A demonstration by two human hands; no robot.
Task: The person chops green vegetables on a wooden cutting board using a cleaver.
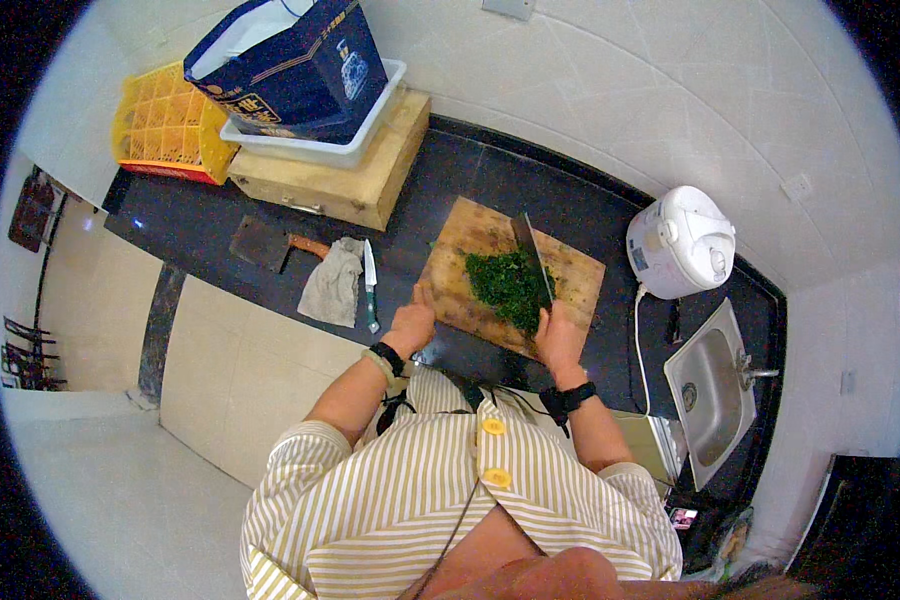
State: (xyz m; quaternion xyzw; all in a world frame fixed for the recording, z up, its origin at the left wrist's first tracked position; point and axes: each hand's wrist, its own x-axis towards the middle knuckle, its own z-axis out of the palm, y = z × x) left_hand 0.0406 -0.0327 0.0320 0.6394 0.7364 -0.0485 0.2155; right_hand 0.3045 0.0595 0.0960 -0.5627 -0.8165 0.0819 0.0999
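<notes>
On the black countertop lies a wooden cutting board [450, 232], turned at an angle. Chopped leafy greens [502, 289] form a loose pile across its middle. My right hand [560, 335] grips a kitchen knife [534, 253] at the near end, and the blade stands on edge along the right side of the greens. The knife's handle is hidden in that hand. My left hand [411, 324] is at the board's left edge, apparently holding it, with the thumb along the edge; its fingertips are hard to make out.
Left of the board lie a green-handled knife [370, 285], a grey cloth [334, 289] and a cleaver [262, 241]. Behind them stand a wooden box [330, 187], a white tray [345, 154], a blue bag [292, 82] and a yellow crate [169, 124]. Rightward are a rice cooker [679, 244] and a sink [716, 397].
</notes>
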